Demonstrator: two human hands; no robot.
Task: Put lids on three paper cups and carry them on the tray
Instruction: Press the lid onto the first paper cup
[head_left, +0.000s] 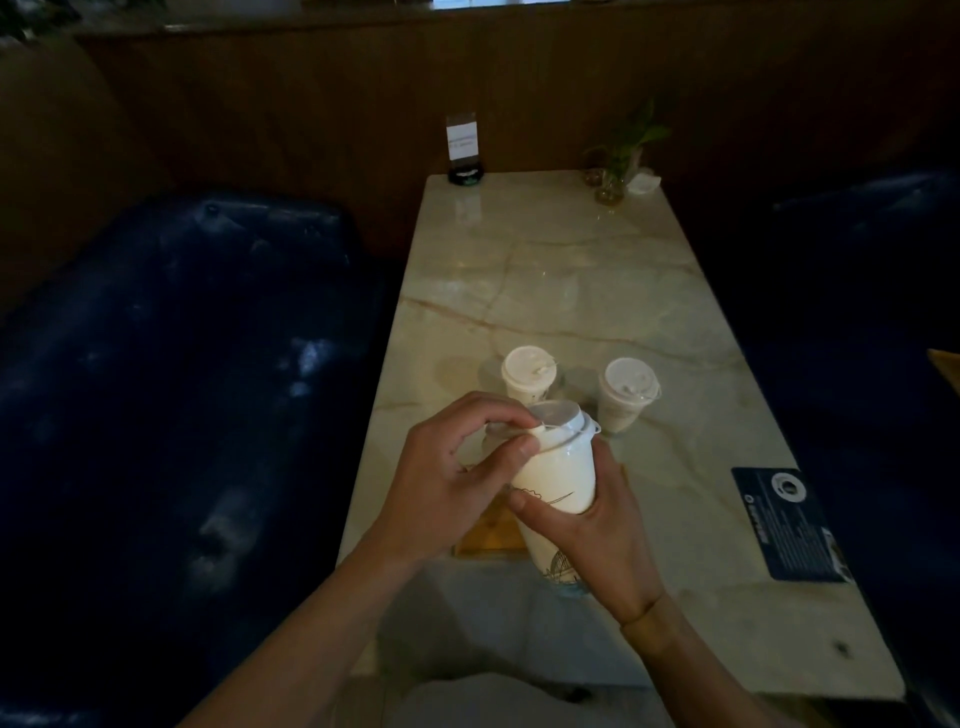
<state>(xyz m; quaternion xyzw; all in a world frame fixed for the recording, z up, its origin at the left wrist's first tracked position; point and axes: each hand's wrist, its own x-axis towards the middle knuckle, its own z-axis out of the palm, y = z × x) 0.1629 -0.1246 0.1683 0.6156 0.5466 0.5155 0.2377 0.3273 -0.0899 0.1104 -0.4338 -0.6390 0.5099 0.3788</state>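
Note:
My right hand grips the body of a white paper cup, held tilted above the table's near end. My left hand pinches the edge of the white plastic lid on that cup's rim, thumb and fingers on its left side. Two more white cups with lids stand on the table behind: one at the left and one at the right. A wooden tray lies on the table under my hands, mostly hidden by them.
The marble table runs away from me between dark blue bench seats. At the far end stand a sign holder and a small plant in a glass. A dark printed card lies at the right edge.

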